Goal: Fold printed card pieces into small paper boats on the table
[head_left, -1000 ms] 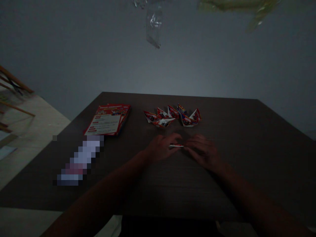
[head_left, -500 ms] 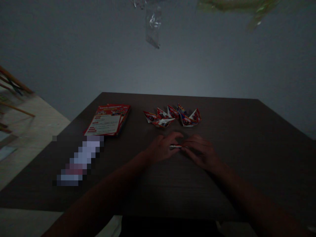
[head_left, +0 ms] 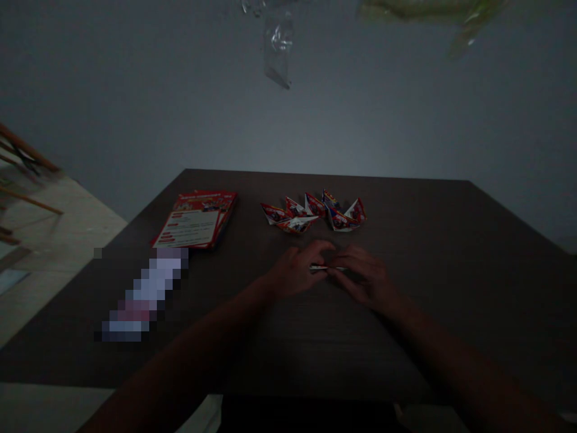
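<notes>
Between my hands, low over the middle of the table, is a small folded piece of paper (head_left: 318, 267), seen edge-on as a thin pale strip. My left hand (head_left: 297, 269) pinches its left end with thumb and fingers. My right hand (head_left: 360, 273) closes its fingers on the right part and hides most of it. Just beyond my hands stand several folded paper boats (head_left: 295, 224), red, white and blue with print on them, grouped close together; one boat (head_left: 345, 219) sits at the right of the group.
A stack of printed red and white flyers (head_left: 193, 222) lies at the table's left. Nearer to me is a pixelated, blurred-out object (head_left: 151, 288). The dark wooden table (head_left: 433, 252) meets a grey wall (head_left: 396, 114), where a clear plastic bag (head_left: 277, 51) hangs.
My right hand has shifted slightly left along the folded paper, and its fingers have moved a little. The left hand keeps its grip. The boats and flyers stay as they were.
</notes>
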The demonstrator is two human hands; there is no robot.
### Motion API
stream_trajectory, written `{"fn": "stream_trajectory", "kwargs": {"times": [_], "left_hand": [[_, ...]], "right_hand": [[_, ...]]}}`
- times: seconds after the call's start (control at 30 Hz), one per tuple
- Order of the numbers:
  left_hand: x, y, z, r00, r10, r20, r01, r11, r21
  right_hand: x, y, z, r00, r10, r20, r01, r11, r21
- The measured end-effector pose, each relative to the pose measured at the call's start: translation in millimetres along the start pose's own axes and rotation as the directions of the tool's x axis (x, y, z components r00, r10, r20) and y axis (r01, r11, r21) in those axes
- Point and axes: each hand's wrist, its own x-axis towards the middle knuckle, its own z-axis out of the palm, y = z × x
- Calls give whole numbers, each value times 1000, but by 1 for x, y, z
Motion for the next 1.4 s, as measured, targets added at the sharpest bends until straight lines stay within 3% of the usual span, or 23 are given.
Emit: {"fn": "stream_trajectory", "kwargs": {"times": [1.4], "left_hand": [[3, 6, 1, 999, 11, 40, -13, 999, 33]], "right_hand": [[2, -2, 5, 1000, -7, 24, 7, 1000, -4]]}}
